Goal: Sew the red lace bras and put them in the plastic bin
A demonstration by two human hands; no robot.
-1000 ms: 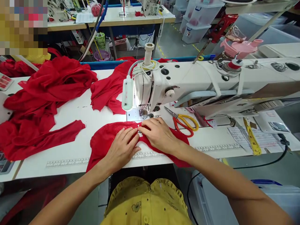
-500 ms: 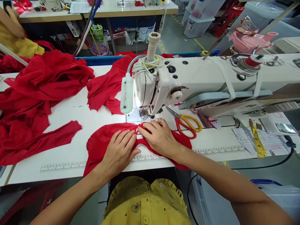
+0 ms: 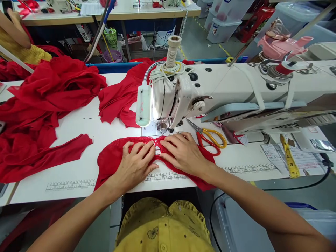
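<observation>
Right hand (image 3: 185,154) has slid slightly away from left hand (image 3: 133,168), baring one criss-cross (image 3: 156,143) between them. Both lie palm-down, fingers loosely spread, on one red cloth piece (image 3: 109,157), on white table (image 3: 76,169) before one sewing machine (image 3: 223,82). One pair of scissors (image 3: 210,138) near right hand.

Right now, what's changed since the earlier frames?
The right hand shifted slightly right, widening the gap between its fingertips and the left hand's. Both hands are on the red fabric, as before; the scissors stayed put.
</observation>
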